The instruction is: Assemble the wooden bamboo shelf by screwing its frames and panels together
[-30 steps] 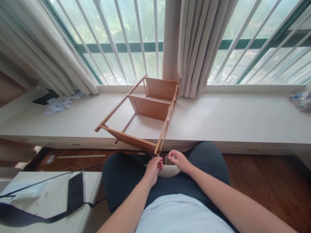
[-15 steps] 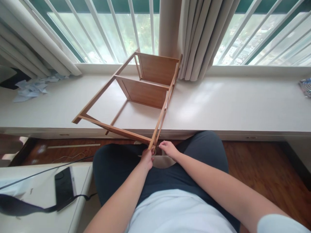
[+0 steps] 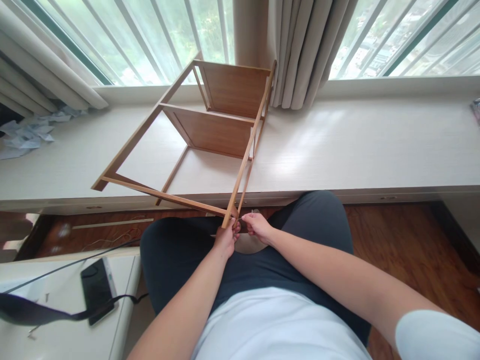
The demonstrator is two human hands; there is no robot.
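Observation:
A brown wooden shelf rack (image 3: 210,134) with a slim frame and two panels lies on its side across the white ledge. Its near end sticks out over the ledge edge above my lap. My left hand (image 3: 226,239) is closed around the near right corner of the frame, at the end of a leg. Just right of that corner, my right hand (image 3: 258,226) pinches a small thin metal piece, its tip pointing at the wood. The piece is too small to name, and the fingers partly hide it.
A white ledge (image 3: 337,150) runs under the barred windows, with a curtain (image 3: 292,55) behind the rack. Crumpled paper (image 3: 28,135) lies at the left. On the white side table (image 3: 56,340) are a phone (image 3: 98,290), a black strap (image 3: 45,312) and small metal bits.
The view has tilted down slightly, so the rack appears higher and further left. My right hand has come closer to the frame corner. My left hand keeps its hold there.

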